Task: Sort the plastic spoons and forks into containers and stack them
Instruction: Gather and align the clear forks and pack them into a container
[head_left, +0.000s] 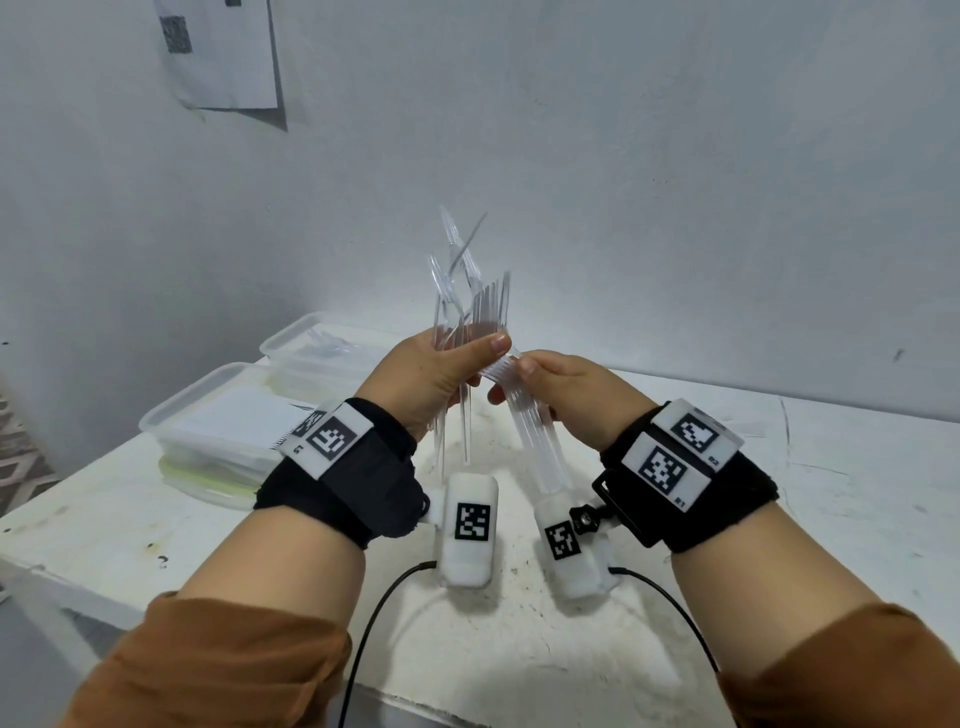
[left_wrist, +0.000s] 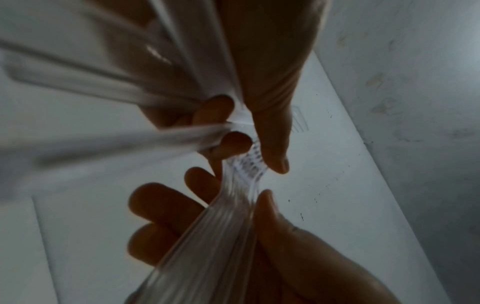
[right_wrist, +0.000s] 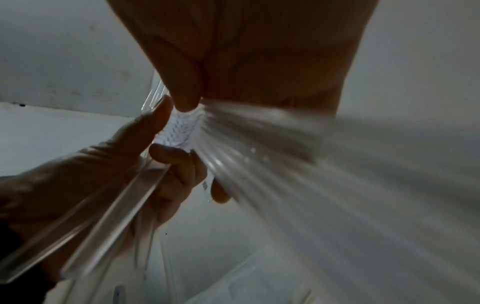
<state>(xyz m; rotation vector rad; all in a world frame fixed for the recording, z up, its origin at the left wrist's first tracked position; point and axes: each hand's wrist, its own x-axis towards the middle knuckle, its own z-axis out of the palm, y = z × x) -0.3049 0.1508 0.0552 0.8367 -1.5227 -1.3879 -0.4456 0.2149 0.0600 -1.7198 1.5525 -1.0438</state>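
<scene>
Above the white table (head_left: 675, 467), my left hand (head_left: 480, 364) grips a loose bunch of clear plastic cutlery (head_left: 452, 306) upright, fork tines and other tips fanning upward. My right hand (head_left: 511, 382) pinches a neatly nested stack of clear plastic cutlery (head_left: 530, 431), its handles slanting down toward the table. The two hands meet, and my left thumb (left_wrist: 272, 144) presses on the top of the nested stack (left_wrist: 221, 236). In the right wrist view the stack (right_wrist: 285, 164) fans out to the right, and the loose handles (right_wrist: 116, 205) sit in the left hand.
Two clear plastic containers stand at the table's left. The near container (head_left: 208, 415) has a lid on it, and the far container (head_left: 306, 343) holds some clear cutlery. A wall rises right behind the table. Cables hang off the front edge.
</scene>
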